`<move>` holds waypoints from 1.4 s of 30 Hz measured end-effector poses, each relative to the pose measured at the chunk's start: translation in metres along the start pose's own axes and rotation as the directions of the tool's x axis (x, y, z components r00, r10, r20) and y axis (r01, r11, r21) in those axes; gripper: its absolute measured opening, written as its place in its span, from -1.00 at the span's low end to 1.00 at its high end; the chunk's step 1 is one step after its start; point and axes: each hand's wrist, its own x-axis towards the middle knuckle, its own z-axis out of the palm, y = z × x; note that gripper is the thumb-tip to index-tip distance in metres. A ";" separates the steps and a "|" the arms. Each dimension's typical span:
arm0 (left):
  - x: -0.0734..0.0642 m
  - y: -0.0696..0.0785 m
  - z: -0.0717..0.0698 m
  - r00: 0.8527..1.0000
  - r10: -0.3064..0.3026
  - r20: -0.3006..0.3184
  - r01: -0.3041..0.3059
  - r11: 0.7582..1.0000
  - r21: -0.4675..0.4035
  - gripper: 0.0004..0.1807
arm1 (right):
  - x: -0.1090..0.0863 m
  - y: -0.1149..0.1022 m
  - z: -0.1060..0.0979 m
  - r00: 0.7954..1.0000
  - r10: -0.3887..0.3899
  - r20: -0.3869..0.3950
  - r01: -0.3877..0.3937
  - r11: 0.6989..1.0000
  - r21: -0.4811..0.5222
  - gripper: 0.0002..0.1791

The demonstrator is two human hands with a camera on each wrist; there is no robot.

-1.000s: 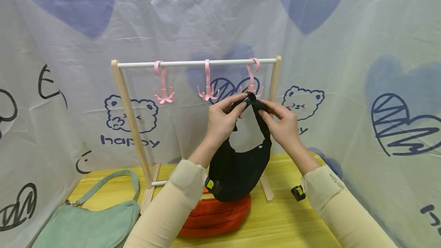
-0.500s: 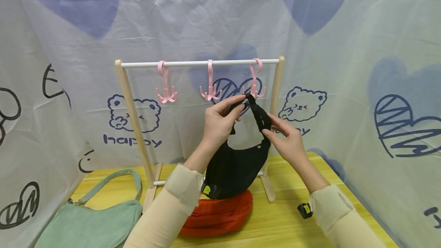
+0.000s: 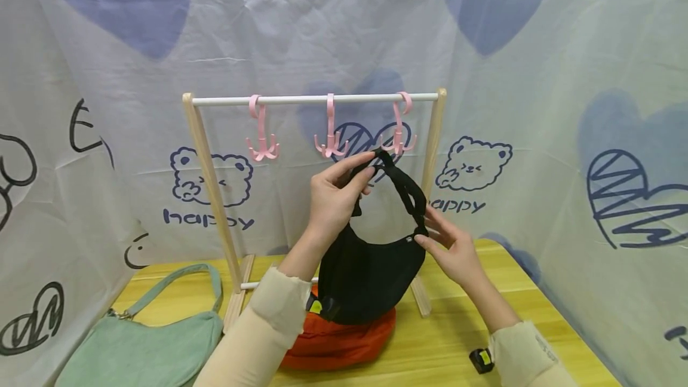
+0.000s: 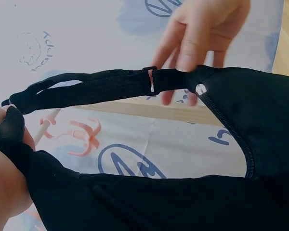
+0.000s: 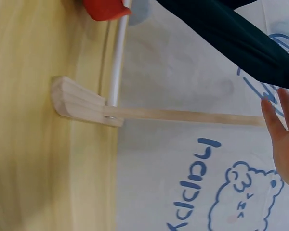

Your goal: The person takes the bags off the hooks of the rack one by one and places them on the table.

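Note:
A black shoulder bag [image 3: 371, 279] hangs in front of the rack, its zipper [image 4: 231, 127] curving along the opening. My left hand [image 3: 335, 199] pinches the top of its black strap [image 3: 405, 187] between thumb and fingers. At the bag's right corner is my right hand [image 3: 451, 252], thumb tip at the strap's lower end and straight fingers passing behind it in the left wrist view. The right wrist view has those fingers [image 5: 274, 120] extended beside the bag. Just behind the strap's top, a pink hook [image 3: 398, 136] hangs from the rail.
The rack's white rail [image 3: 295, 100] carries two more pink hooks, including the middle hook [image 3: 330, 136]. Below the black bag an orange-red bag [image 3: 344, 345] lies on the yellow table [image 3: 446, 339]. A green shoulder bag [image 3: 145, 345] lies at left. The rack's wooden foot [image 5: 82, 103] stands at right.
My right hand has let go near the strap's top and moved down along it to the bag's corner. My left hand keeps its pinch and has shifted slightly left.

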 end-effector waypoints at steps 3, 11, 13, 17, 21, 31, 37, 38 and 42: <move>-0.002 0.000 -0.005 1.000 -0.002 -0.018 0.002 1.000 0.006 -0.70 | -0.006 0.003 0.004 0.999 0.037 0.008 -0.037 0.999 0.034 -0.28; -0.004 -0.006 -0.024 0.996 -0.017 -0.085 0.020 0.999 0.031 -0.72 | -0.013 0.002 0.007 0.997 -0.035 -0.073 0.037 0.999 0.033 -0.36; -0.004 -0.007 -0.029 0.994 -0.030 -0.103 0.035 0.998 0.042 -0.72 | -0.013 0.002 0.007 0.995 -0.051 -0.086 0.055 0.998 0.044 -0.41; -0.006 -0.010 -0.039 0.990 -0.067 -0.125 0.075 0.995 0.062 -0.72 | -0.013 -0.002 0.004 0.995 -0.072 -0.067 0.076 0.995 0.063 -0.51; -0.008 -0.014 -0.050 0.991 -0.090 -0.096 0.098 0.992 0.084 -0.72 | -0.012 -0.005 0.003 0.997 -0.063 -0.052 0.068 0.993 0.091 -0.58; -0.016 -0.020 -0.073 0.992 -0.094 0.087 0.077 0.980 0.185 -0.74 | -0.013 -0.008 -0.006 0.973 0.129 -0.192 -0.106 0.986 0.127 -0.69; -0.022 -0.023 -0.084 0.976 -0.135 0.169 0.083 0.955 0.283 -0.79 | -0.015 -0.006 -0.014 0.959 0.181 -0.219 -0.131 0.965 0.225 -0.67; -0.023 -0.024 -0.085 0.973 -0.137 0.184 0.077 0.951 0.299 -0.80 | -0.015 -0.006 -0.016 0.958 0.186 -0.217 -0.134 0.964 0.231 -0.67; -0.028 -0.027 -0.089 0.962 -0.113 0.248 0.015 0.930 0.367 -0.84 | -0.016 -0.006 -0.021 0.953 0.205 -0.223 -0.157 0.964 0.215 -0.66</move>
